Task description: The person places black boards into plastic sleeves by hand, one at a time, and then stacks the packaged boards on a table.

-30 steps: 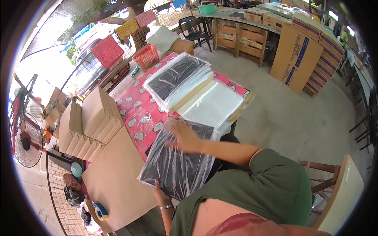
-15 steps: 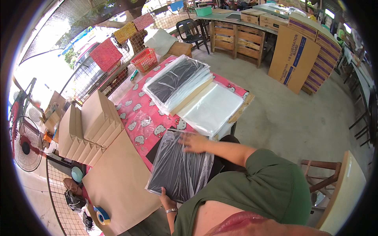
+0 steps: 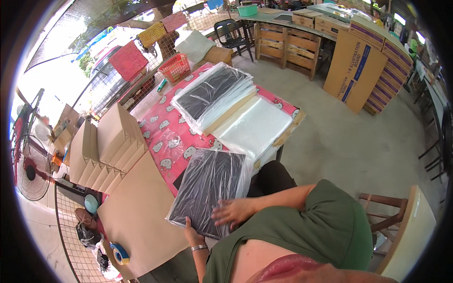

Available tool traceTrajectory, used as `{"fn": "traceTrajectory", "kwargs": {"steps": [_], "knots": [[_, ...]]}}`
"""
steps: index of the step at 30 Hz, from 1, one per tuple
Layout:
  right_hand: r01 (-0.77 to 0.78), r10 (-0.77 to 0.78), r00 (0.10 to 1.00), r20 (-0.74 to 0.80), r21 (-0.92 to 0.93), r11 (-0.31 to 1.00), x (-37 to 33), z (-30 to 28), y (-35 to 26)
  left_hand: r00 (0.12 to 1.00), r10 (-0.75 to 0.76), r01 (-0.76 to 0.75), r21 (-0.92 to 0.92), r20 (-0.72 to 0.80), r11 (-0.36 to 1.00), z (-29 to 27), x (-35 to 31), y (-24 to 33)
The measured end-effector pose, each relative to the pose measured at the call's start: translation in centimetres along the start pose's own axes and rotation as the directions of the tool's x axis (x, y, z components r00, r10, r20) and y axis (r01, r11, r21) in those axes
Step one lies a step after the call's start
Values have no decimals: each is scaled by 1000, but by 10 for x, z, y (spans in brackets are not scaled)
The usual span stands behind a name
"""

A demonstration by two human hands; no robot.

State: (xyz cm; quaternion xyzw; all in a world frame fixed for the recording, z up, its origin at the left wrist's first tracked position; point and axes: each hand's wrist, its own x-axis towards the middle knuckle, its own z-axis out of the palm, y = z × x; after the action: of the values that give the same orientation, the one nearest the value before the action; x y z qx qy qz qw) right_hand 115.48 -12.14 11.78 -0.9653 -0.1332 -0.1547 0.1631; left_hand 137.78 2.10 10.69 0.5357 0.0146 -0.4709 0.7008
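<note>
A flat black board or sheet in a transparent plastic sleeve (image 3: 207,184) lies tilted at the near edge of the table, its plastic wrinkled lengthwise. My left hand (image 3: 192,234) grips its near left edge, thumb on top and the other fingers hidden underneath. On the near part of the sleeve rests my right hand (image 3: 230,212), fingers spread and nothing held. Under its left side a dark corner of another sheet (image 3: 178,181) peeks out. Beyond it sit a pile of empty transparent sleeves (image 3: 257,125) and a stack of sleeved black sheets (image 3: 212,92).
A pink patterned cover (image 3: 160,125) lies over the table. Folded brown cardboard stacks (image 3: 120,137) stand on the left, beside a large brown sheet (image 3: 141,217) and a blue tape roll (image 3: 120,254). A red basket (image 3: 175,68) is at the far side; a fan (image 3: 32,170) stands far left.
My right hand has slid over the sleeve from its far part toward me. The sleeved sheet has shifted slightly left, with my left hand still at its edge.
</note>
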Motion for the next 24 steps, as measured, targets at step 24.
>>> {"fn": "traceTrajectory", "kwargs": {"steps": [24], "knots": [[56, 950, 232, -210, 978, 203, 46, -154, 72, 848, 529, -530, 20, 11, 848, 104, 31, 63]]}}
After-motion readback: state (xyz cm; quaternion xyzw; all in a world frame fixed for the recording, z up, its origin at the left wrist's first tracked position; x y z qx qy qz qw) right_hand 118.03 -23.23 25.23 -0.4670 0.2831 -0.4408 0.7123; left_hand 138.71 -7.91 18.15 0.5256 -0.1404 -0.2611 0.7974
